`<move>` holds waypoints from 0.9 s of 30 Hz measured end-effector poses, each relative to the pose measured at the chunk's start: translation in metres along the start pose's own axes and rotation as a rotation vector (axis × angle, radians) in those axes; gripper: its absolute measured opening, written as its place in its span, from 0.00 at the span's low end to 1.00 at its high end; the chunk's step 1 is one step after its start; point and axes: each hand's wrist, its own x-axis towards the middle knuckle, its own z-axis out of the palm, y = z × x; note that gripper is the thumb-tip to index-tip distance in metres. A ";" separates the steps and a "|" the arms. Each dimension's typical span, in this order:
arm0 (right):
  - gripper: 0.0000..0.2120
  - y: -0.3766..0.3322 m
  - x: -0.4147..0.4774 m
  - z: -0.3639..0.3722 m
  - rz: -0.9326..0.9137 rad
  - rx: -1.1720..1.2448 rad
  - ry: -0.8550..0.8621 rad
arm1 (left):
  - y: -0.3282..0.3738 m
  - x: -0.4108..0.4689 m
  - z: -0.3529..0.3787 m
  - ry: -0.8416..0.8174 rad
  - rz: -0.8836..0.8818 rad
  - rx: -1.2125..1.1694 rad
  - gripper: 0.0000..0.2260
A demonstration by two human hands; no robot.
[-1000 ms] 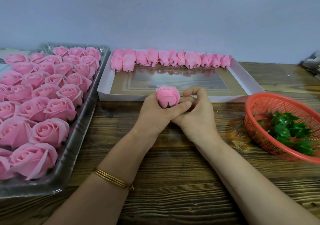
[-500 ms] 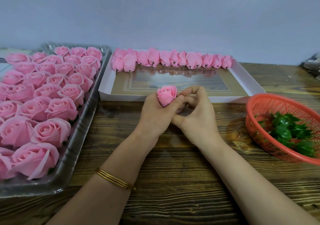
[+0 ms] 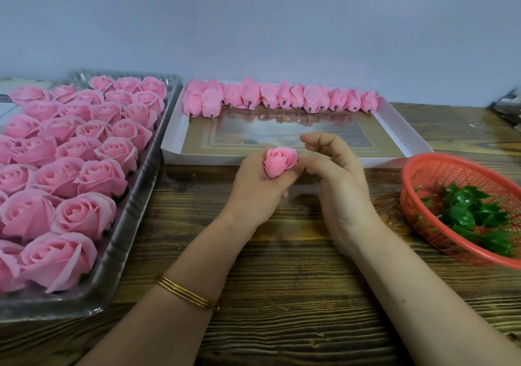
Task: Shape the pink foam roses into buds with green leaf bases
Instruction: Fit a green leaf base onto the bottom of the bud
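Nearest: two bare forearms are reaching in over the dark wood-grain surface (image 3: 282, 295); thin gold bangles (image 3: 187, 294) are sitting on the left wrist.

Left hand (image 3: 258, 191) is gripping one small pink foam rose (image 3: 280, 162) by its lower half, fingers wrapped round the base, bloom facing up and tilting slightly right. Right hand (image 3: 338, 179) is hovering just beside it, fingers loosely curled, holding nothing that shows; whether the thumb is touching the petals, cannot tell.

The held rose is looking tight and bud-like, its outer petals drawn in close. No green is showing under it; the fingers are hiding the base.

Handling, by judgement: very light, soft and springy, with thin petals likely creasing or tearing under a hard pinch. Best taken low at the base, cupping the petals rather than squeezing.

Left: a clear plastic tray (image 3: 118, 255) is carrying many wide-open pink foam roses (image 3: 84, 213).
Right: a red mesh plastic basket (image 3: 423, 174) is holding glossy green plastic leaf bases (image 3: 462, 213).

Farther: a shallow white cardboard box (image 3: 203, 159) is keeping a row of closed pink buds (image 3: 282, 98) along its far edge.
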 end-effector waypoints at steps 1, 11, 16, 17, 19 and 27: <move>0.14 0.000 0.000 0.000 0.006 0.016 -0.018 | 0.001 -0.001 0.001 -0.023 0.016 0.012 0.04; 0.05 -0.001 -0.004 0.005 0.018 0.013 -0.059 | 0.000 -0.001 0.001 -0.031 0.025 0.151 0.09; 0.04 -0.004 -0.007 0.008 0.047 -0.013 -0.090 | -0.003 0.000 -0.001 0.001 0.040 0.202 0.10; 0.04 -0.003 -0.008 0.008 0.050 -0.017 -0.096 | -0.002 0.000 -0.001 0.002 0.041 0.209 0.11; 0.04 -0.003 -0.008 0.009 0.053 -0.017 -0.104 | 0.000 0.000 -0.002 -0.001 0.040 0.220 0.13; 0.05 -0.004 -0.003 0.008 0.081 0.170 -0.135 | 0.001 -0.003 0.000 -0.008 0.002 0.236 0.09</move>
